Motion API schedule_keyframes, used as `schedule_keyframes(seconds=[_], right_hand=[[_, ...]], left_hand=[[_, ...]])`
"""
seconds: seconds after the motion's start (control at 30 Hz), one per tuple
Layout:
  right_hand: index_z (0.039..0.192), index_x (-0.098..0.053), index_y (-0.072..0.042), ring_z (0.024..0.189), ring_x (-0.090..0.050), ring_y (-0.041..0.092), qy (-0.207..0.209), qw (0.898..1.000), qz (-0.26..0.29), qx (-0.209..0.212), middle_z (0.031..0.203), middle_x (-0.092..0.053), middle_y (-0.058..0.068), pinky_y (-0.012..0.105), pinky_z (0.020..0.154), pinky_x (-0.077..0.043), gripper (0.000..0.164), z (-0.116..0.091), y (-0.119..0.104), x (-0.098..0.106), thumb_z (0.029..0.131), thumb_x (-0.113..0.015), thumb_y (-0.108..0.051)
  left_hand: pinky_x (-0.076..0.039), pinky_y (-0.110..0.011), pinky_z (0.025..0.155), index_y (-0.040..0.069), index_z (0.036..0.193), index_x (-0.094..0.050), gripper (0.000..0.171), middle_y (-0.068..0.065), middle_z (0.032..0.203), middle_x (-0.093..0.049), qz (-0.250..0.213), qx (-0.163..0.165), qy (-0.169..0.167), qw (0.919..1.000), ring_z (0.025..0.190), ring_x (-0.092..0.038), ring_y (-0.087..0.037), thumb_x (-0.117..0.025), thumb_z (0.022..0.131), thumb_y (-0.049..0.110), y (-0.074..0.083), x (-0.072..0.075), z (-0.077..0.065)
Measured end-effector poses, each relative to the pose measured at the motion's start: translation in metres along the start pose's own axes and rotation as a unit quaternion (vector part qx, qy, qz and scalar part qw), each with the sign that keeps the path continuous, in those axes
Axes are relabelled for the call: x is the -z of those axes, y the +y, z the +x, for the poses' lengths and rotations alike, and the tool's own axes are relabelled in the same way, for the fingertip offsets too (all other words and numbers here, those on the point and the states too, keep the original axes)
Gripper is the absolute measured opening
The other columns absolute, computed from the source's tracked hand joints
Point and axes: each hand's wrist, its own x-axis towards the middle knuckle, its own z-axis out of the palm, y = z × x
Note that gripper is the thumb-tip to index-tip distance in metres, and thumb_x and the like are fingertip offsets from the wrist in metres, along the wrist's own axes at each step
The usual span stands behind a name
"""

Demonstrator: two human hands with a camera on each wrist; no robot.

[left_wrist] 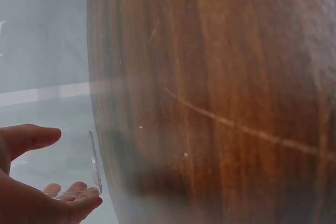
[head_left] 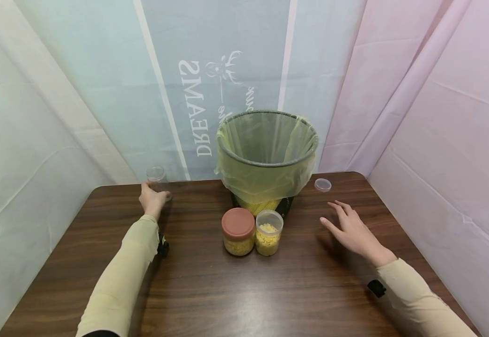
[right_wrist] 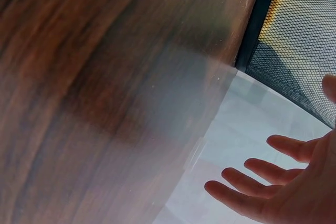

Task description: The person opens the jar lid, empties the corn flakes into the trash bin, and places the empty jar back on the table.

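Note:
At the table's back left corner my left hand (head_left: 153, 201) grips a clear plastic jar (head_left: 156, 175), with the thumb on one side and the fingers on the other. In the left wrist view, the jar's transparent rim (left_wrist: 95, 161) shows between the left hand's thumb and fingers (left_wrist: 79, 195). My right hand (head_left: 355, 233) hovers above the table's right side, fingers spread and holding nothing. Beyond its fingertips lies a clear round lid (head_left: 323, 185). A jar with a reddish-brown lid (head_left: 238, 224) and a lidless clear jar of yellow bits (head_left: 268, 236) stand side by side at the middle.
A mesh waste bin (head_left: 284, 206) with a pale green liner (head_left: 265, 180) stands at the back, right behind the two filled jars. Hanging fabric (head_left: 244, 56) borders the back and both sides of the dark wooden table (head_left: 244, 299).

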Motion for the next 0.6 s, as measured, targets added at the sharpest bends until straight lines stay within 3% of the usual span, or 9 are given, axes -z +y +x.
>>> schedule_keyframes(seconds=[0.23, 0.33, 0.47, 0.6], right_hand=[[0.144, -0.032, -0.001, 0.128, -0.03, 0.052, 0.002, 1.0, 0.0, 0.0, 0.145, -0.027, 0.03, 0.067, 0.096, -0.031, 0.07, -0.0003, 0.0023, -0.0013, 0.096, -0.045, -0.05], [0.143, -0.033, 0.0, 0.129, -0.03, 0.052, 0.004, 1.0, 0.002, 0.004, 0.145, -0.028, 0.03, 0.068, 0.1, -0.026, 0.07, 0.0004, 0.0026, -0.0024, 0.096, -0.046, -0.05], [0.143, -0.034, 0.001, 0.13, -0.029, 0.052, 0.004, 1.0, 0.005, 0.007, 0.144, -0.029, 0.031, 0.069, 0.103, -0.022, 0.07, 0.0006, 0.0022, -0.0035, 0.096, -0.047, -0.049], [0.143, -0.033, 0.001, 0.13, -0.028, 0.053, 0.003, 1.0, 0.003, 0.005, 0.144, -0.029, 0.031, 0.068, 0.101, -0.024, 0.07, 0.0002, 0.0017, -0.003, 0.096, -0.047, -0.049]], left_hand=[[-0.048, -0.045, 0.091, 0.004, 0.135, -0.037, 0.066, -0.021, 0.127, -0.049, 0.002, 0.008, -0.013, 0.9999, 0.113, -0.048, -0.036, -0.07, 0.078, 0.006, -0.0018, 0.0015, -0.0008], [-0.049, -0.044, 0.09, 0.004, 0.134, -0.038, 0.064, -0.021, 0.127, -0.049, -0.002, 0.007, -0.015, 0.9999, 0.113, -0.049, -0.037, -0.069, 0.078, 0.004, -0.0037, 0.0016, -0.0001], [-0.048, -0.046, 0.09, 0.005, 0.133, -0.039, 0.063, -0.021, 0.125, -0.05, 0.006, 0.009, -0.011, 0.9999, 0.112, -0.049, -0.037, -0.069, 0.077, 0.005, -0.0064, 0.0019, 0.001], [-0.046, -0.046, 0.091, 0.004, 0.133, -0.039, 0.064, -0.021, 0.126, -0.051, 0.013, 0.01, -0.011, 0.9998, 0.113, -0.048, -0.037, -0.069, 0.078, 0.007, -0.0064, 0.0028, 0.0016]])
